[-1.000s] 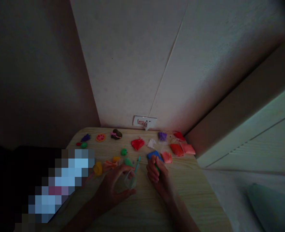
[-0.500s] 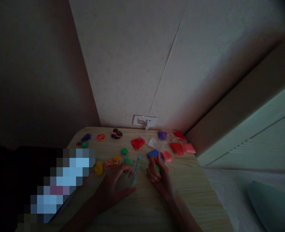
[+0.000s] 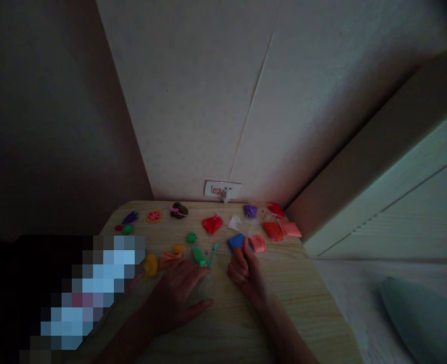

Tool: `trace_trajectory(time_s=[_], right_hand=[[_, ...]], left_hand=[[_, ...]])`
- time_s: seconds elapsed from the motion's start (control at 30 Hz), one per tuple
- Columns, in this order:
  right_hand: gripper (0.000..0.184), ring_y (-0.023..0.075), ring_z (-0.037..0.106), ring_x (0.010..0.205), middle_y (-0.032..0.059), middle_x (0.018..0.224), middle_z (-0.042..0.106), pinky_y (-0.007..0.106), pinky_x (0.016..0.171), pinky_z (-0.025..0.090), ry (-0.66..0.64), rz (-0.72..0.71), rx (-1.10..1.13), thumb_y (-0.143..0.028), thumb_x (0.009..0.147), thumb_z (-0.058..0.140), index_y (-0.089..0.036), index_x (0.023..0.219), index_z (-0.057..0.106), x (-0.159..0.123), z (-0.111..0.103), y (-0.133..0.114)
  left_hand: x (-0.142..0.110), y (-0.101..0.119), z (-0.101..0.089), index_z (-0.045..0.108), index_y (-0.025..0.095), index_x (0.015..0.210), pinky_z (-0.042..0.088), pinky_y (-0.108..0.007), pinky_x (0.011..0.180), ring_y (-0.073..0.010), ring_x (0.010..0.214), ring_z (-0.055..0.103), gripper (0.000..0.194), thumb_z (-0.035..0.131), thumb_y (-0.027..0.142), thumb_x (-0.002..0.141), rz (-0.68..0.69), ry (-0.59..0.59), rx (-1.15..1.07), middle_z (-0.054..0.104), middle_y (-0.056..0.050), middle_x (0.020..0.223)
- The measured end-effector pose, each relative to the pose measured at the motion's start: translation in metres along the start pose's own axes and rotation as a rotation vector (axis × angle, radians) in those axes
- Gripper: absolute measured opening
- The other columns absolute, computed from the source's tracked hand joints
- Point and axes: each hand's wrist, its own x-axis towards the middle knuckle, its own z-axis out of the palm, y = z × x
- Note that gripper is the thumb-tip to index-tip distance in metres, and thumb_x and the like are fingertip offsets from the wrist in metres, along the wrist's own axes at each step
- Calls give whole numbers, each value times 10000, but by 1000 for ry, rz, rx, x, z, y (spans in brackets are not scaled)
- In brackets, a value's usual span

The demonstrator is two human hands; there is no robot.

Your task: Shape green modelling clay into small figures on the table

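Note:
My left hand (image 3: 180, 293) curves around a small clear plastic container (image 3: 205, 288), thumb on the near side and fingers on the far side. The container is faint and partly hidden by the fingers. A thin teal stick tool (image 3: 213, 255) leans up beside its far edge. Just beyond the fingertips lies a green clay packet (image 3: 198, 256). My right hand (image 3: 246, 273) is closed with the thumb up, wrapped round a lump of green clay that is almost wholly covered. Behind it sit a blue clay packet (image 3: 236, 242) and a pink clay packet (image 3: 258, 243).
Clay shapes line the table's back left: a dark brown piece (image 3: 179, 210), a round red-and-orange slice (image 3: 154, 217) and a purple piece (image 3: 130, 218). Red (image 3: 212, 224) and orange-red packets (image 3: 273, 231) lie further right. A wall socket (image 3: 222, 189) holds a plug behind the table.
The view has shifted slightly. My left hand has turned so that its fingers cover more of the clear container. My right fist is closed more tightly, so less green clay shows.

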Motion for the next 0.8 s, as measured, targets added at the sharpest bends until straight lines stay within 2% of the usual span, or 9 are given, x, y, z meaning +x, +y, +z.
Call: trace_trajectory(time_s=[0.1,0.27,0.37,0.67,0.8], right_hand=[[651,24,111,302,-115,332,210,172,308,142,37,2,-16,-566,762,661,-194,417,253,0,-1,1],[637,29,90,308,-125,338,186,178,300,112,253,-121,-61,-561,763,656,-205,439,239,2,-6,5],[626,27,74,312,-132,338,177,179,302,93,333,-156,-64,-536,763,663,-206,447,235,3,-7,6],[621,25,74,326,-140,359,169,165,304,106,347,-193,-32,-487,712,721,-209,470,221,2,-5,6],[620,26,77,330,-138,366,191,160,303,118,340,-206,-21,-477,725,718,-209,478,216,2,-7,5]], left_hand=[[-1,-1,2,603,190,1097,470,-392,894,-239,924,634,340,556,410,841,7,5,37,698,-80,955],[-3,-4,6,610,191,1108,468,-402,921,-249,956,638,369,573,425,824,15,-33,52,704,-83,1012],[-5,-6,7,608,192,1119,461,-401,939,-245,970,639,380,574,432,827,20,-32,49,707,-83,1026],[4,-12,-9,611,183,1098,499,-406,836,-267,944,658,370,551,445,843,70,-13,170,720,-97,1024],[4,-11,-7,606,189,1113,496,-374,858,-242,961,654,360,545,429,852,65,-2,152,718,-83,1034]])
